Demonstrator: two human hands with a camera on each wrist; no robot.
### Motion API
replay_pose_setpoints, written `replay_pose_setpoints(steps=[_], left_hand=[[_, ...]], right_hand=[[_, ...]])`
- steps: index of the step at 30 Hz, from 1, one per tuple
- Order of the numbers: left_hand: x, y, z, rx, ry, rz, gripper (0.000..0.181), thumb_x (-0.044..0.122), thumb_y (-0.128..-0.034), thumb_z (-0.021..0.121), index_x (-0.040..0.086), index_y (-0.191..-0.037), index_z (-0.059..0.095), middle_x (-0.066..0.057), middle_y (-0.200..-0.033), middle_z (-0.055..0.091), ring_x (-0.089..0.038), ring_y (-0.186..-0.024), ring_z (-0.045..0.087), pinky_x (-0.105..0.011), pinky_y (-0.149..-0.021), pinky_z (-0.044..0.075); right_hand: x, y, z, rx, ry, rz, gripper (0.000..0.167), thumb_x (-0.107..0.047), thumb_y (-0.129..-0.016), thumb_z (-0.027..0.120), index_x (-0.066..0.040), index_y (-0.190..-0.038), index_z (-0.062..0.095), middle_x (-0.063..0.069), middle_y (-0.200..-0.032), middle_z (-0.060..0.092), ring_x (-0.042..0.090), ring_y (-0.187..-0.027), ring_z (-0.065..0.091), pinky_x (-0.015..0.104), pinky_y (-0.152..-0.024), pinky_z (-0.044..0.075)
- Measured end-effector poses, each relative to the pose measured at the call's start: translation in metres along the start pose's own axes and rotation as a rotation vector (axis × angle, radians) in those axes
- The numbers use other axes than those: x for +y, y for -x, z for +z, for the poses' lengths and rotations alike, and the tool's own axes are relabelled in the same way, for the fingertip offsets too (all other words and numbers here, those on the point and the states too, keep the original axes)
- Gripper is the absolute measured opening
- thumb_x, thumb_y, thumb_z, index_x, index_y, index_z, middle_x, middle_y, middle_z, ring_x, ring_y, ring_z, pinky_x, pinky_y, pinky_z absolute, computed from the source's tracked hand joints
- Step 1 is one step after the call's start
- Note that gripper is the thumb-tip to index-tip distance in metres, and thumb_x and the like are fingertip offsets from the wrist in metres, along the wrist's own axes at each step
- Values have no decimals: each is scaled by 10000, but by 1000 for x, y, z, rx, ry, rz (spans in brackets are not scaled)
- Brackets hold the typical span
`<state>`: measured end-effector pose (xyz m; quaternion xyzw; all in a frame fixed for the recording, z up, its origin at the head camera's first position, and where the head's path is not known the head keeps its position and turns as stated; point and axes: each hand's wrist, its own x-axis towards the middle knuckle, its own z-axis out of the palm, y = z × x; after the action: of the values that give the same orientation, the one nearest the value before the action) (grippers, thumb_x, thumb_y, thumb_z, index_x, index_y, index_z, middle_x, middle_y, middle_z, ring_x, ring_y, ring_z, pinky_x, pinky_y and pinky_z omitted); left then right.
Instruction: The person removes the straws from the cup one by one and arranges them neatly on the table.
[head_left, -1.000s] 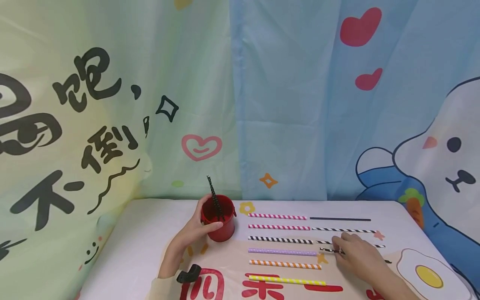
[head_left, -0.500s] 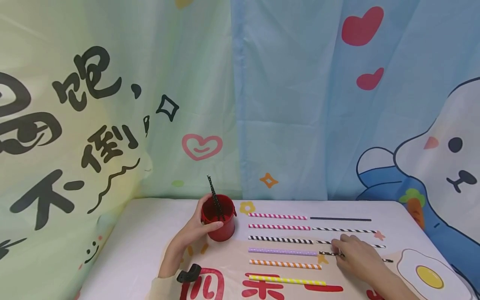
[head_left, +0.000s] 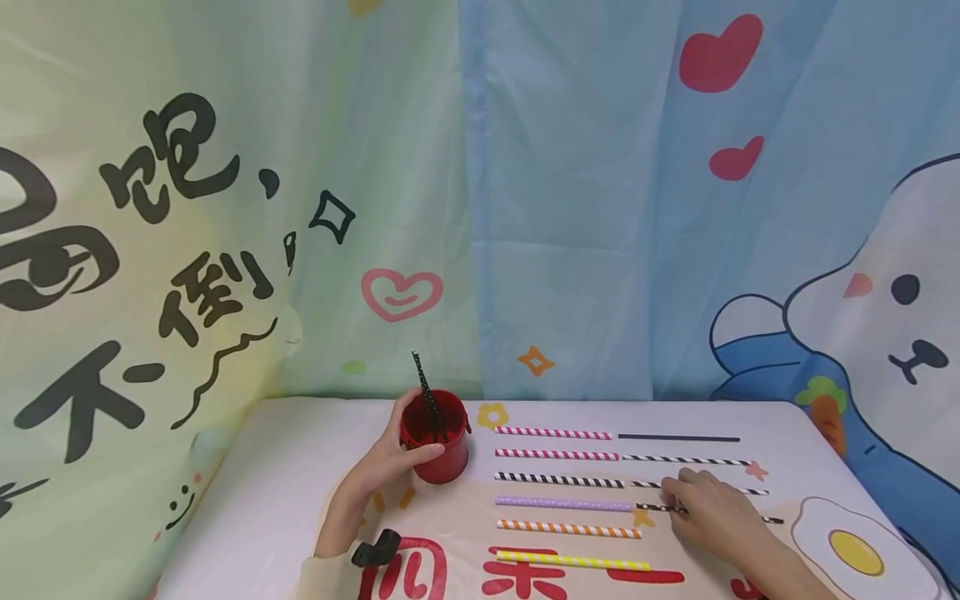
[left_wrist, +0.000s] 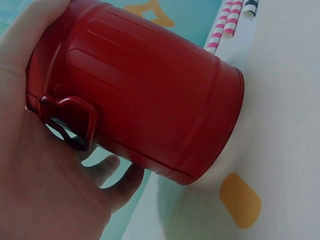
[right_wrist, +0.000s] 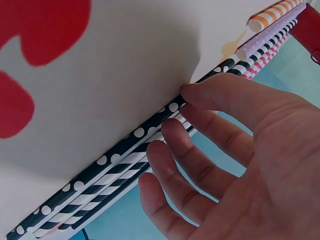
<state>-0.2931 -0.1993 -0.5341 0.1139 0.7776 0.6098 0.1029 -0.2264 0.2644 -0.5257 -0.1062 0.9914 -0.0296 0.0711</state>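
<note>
My left hand [head_left: 386, 462] grips a small red metal bucket [head_left: 447, 465], thumb over the front of its rim. Inside leans a black straw with white specks [head_left: 423, 379], its upper end above the rim. In the left wrist view the bucket's side handle [left_wrist: 90, 122] lies against the palm. On the table at right, my right hand [head_left: 716, 512] pinches a black paper straw with white dots [right_wrist: 137, 132] between thumb and index finger; the other fingers are loosely bent. This straw lies flat, its left end near the right end of a purple dotted straw [head_left: 562, 503].
Left column: pink-striped straws [head_left: 555, 432], a black-striped straw [head_left: 558, 480], an orange-striped straw [head_left: 568, 529] and a yellow straw [head_left: 573, 561]. Right column: a plain black straw [head_left: 678, 437] and black-and-white striped straws [head_left: 686, 459]. A printed curtain [head_left: 566, 208] hangs behind the table.
The dotted straw under my right hand has turned slightly, its left end a little lower, and now lies flat in its row. My left hand and the bucket hold still.
</note>
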Motion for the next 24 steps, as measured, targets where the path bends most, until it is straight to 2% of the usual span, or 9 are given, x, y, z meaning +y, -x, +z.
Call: replay_pose_setpoints(steps=[13, 20, 24], left_hand=[[-2, 0, -1, -8, 2, 16, 942, 267, -851, 784, 307, -1565, 171, -75, -1558, 341, -335, -1437, 326, -510, -1044, 500], [-1, 1, -1, -6, 1, 11, 939, 269, -854, 782, 310, -1565, 170, -79, -1559, 341, -343, -1436, 327, -519, -1047, 496], [0, 0, 0, -2, -1, 7, 940, 267, -851, 786, 308, -1563, 174, -80, -1556, 344, -344, -1434, 329, -512, -1038, 505]], right_hand=[[-2, 2, -4, 27, 4, 2, 187, -191, -807, 801, -204, -889, 633, -24, -814, 536, 184, -770, 492, 396, -729, 517], [-8, 6, -7, 189, 9, -65, 261, -241, -827, 782, -164, -1044, 661, 16, -967, 590, 213, -879, 553, 515, -837, 538], [-13, 6, -9, 256, 7, -67, 308, -269, -832, 787, -164, -1089, 655, 41, -1033, 608, 263, -952, 566, 560, -867, 513]])
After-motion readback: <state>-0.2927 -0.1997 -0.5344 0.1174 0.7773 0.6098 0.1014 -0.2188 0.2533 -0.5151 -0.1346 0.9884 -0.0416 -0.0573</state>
